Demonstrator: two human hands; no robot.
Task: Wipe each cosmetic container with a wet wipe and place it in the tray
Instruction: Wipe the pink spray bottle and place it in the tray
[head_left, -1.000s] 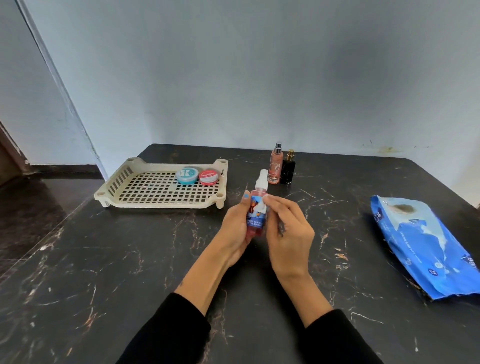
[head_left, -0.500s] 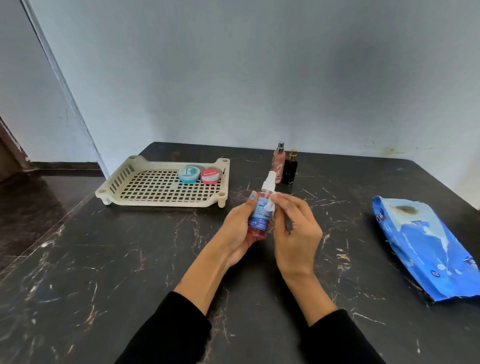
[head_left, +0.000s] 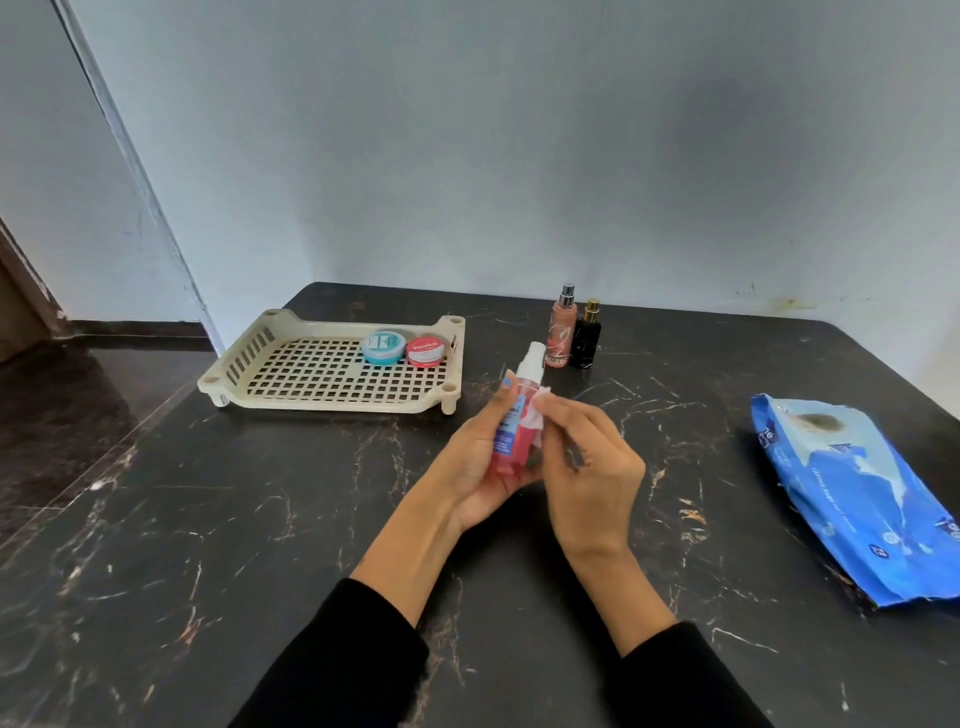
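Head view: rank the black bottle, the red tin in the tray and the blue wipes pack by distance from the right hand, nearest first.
From the right hand:
1. Black bottle, beyond the hand, slightly left, by the wall.
2. Red tin, far left, in the tray.
3. Blue wipes pack, off to the right; its near edge is almost level with the tin, so 2 and 3 are close.

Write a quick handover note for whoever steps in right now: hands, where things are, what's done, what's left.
Left hand holds the spray bottle upright above the table. Right hand pinches a wipe against it.
Done: two tins in the tray.
Left: finish this bottle and tray it, then the peach bottle and black bottle by the wall. Wipes pack lies on the right.
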